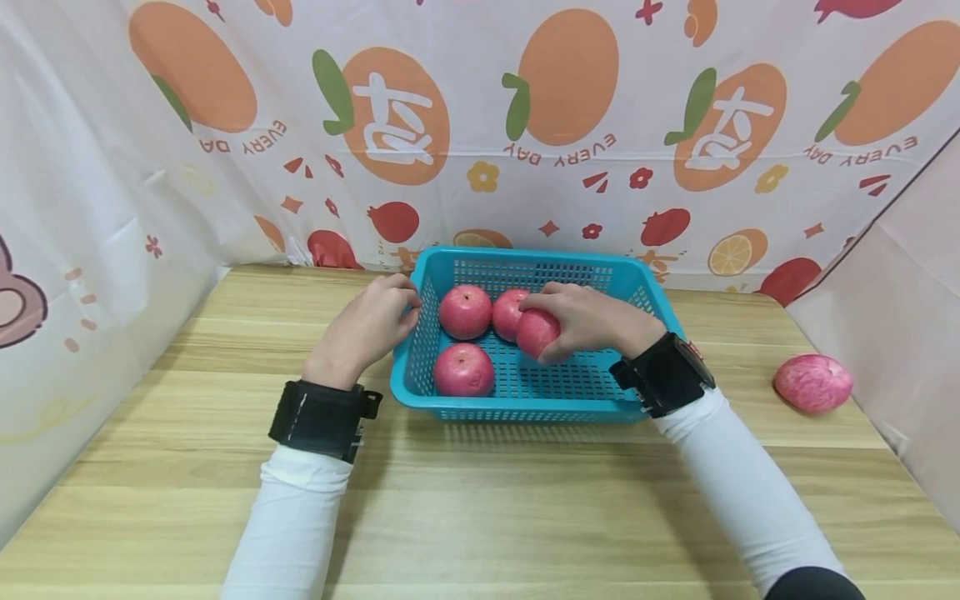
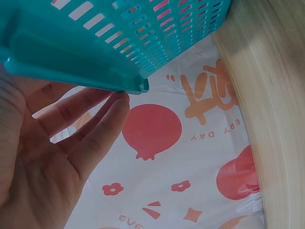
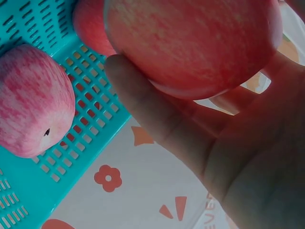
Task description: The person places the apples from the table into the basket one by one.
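Note:
A blue plastic basket (image 1: 517, 405) with slotted walls stands on the wooden table. My right hand (image 1: 581, 317) grips a red apple (image 1: 537, 333) over the middle of the basket; its fingers and thumb curl round it, as the held apple (image 3: 195, 47) in the right wrist view shows. My left hand (image 1: 367, 329) holds the basket's left rim, with its fingertips at the rim edge (image 2: 76, 81) in the left wrist view. Inside the basket sit a back-left apple (image 1: 465, 312), a front-left apple (image 1: 462, 371) and an apple (image 1: 507, 313) partly hidden behind the held one.
Another pink-red apple (image 1: 813, 383) lies on the table (image 1: 510, 508), right of the basket. A white fruit-printed cloth (image 1: 480, 200) hangs behind the table. Pale sheeting (image 1: 90, 233) borders the left side, with a further pale side (image 1: 892, 292) at the right.

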Demonstrator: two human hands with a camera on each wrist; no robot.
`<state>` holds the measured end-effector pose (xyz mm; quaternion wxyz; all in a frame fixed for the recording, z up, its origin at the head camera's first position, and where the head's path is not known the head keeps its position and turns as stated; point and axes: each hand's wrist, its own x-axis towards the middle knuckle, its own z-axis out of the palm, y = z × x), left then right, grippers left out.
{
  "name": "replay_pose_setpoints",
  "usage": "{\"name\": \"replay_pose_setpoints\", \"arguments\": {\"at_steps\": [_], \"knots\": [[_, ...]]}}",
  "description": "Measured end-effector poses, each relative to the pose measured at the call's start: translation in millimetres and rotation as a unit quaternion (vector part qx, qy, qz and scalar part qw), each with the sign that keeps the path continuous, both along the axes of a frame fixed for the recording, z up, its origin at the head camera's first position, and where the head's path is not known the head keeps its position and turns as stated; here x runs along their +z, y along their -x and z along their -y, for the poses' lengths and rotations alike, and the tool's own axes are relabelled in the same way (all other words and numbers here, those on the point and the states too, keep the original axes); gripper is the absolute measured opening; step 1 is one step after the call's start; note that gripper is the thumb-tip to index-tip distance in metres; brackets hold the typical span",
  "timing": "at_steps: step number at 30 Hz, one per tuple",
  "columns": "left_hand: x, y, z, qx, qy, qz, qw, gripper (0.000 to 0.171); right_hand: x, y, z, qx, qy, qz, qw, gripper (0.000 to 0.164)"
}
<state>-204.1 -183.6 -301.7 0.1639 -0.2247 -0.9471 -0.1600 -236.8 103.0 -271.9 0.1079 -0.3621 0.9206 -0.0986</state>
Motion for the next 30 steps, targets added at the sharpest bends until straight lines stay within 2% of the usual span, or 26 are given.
{"name": "replay_pose_setpoints", "arguments": {"at_steps": [12, 20, 26, 30], "knots": [[-1.3, -0.6, 0, -0.004, 0.0, -0.012, 0.9999, 0.021, -3.9, -3.6, 7, -0.004, -0.025, 0.004, 1.0, 0.075], [-1.5, -1.6, 0, -0.002, 0.0, -0.007, 1.0, 0.021, -9.5, -5.4, 11, 0.009, -0.034, 0.018, 0.999, 0.074], [-1.4, -1.8, 0, -0.005, -0.002, -0.009, 0.9999, 0.02, -12.3, -5.4, 15, 0.023, -0.034, 0.011, 0.999, 0.07], [-1.6, -1.8, 0, -0.004, -0.003, -0.008, 1.0, 0.02, -15.4, -6.9, 19, 0.036, -0.051, 0.008, 0.998, 0.069]]}}
